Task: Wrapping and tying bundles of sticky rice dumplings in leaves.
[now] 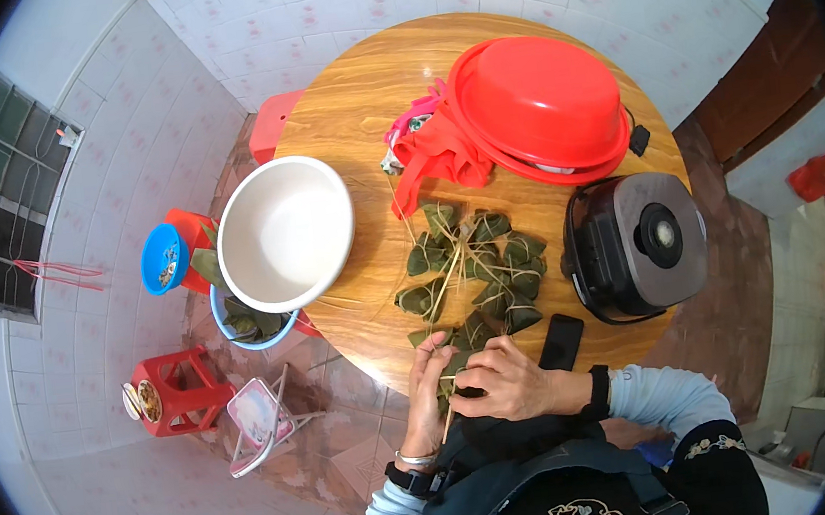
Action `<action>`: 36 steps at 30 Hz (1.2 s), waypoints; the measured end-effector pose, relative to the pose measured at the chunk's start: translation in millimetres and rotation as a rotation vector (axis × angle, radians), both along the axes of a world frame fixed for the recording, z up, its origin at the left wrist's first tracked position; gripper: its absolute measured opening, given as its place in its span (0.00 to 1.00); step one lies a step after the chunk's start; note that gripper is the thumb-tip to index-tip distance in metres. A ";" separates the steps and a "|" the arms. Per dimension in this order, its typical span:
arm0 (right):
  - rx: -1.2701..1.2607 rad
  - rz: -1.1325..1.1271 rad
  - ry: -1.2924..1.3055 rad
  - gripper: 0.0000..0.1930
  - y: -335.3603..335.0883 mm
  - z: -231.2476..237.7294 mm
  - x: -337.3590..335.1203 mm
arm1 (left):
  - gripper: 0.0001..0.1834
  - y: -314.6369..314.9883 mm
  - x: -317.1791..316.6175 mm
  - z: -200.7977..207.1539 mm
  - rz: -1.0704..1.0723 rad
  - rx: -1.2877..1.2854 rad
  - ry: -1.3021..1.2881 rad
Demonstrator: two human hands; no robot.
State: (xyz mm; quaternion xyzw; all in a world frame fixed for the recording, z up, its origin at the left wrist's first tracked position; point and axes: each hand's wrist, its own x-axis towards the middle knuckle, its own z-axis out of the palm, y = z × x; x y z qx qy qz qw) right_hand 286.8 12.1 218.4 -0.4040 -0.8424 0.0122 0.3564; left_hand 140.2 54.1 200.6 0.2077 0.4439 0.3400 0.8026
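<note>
At the table's near edge, my left hand (429, 391) is closed around the side of a leaf-wrapped rice dumpling (457, 362). My right hand (502, 383) curls its fingers against the same dumpling from the right; part of it is hidden by both hands. A pale tying straw (447, 425) hangs down between my hands. Just beyond lies a bunch of tied green dumplings (489, 268), their straws gathered toward the middle. A black phone (562, 342) rests on the table to the right of my right hand.
A large white basin (287, 232) overhangs the table's left edge, above a blue-rimmed tub (263, 342) of leaves. A black rice cooker (638, 246) stands at right. Red basins (539, 103) and a red bag (442, 159) lie behind. Red stool (183, 390) and folding chair (261, 421) stand left.
</note>
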 end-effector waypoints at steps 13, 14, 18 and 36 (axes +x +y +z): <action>0.125 0.013 0.074 0.12 2.8 -13.0 -2.7 | 0.12 -0.3 3.4 3.2 0.054 -0.162 -0.043; 0.137 0.029 0.100 0.13 3.2 -13.3 -2.9 | 0.12 -0.9 2.8 -0.9 0.057 -0.160 -0.043; 0.175 0.093 0.131 0.13 3.0 -13.6 -3.0 | 0.12 1.3 1.5 -1.7 0.088 -0.135 -0.051; -0.116 0.621 0.324 0.09 -16.7 11.2 -30.5 | 0.09 14.2 9.9 -12.8 0.157 -0.050 -0.058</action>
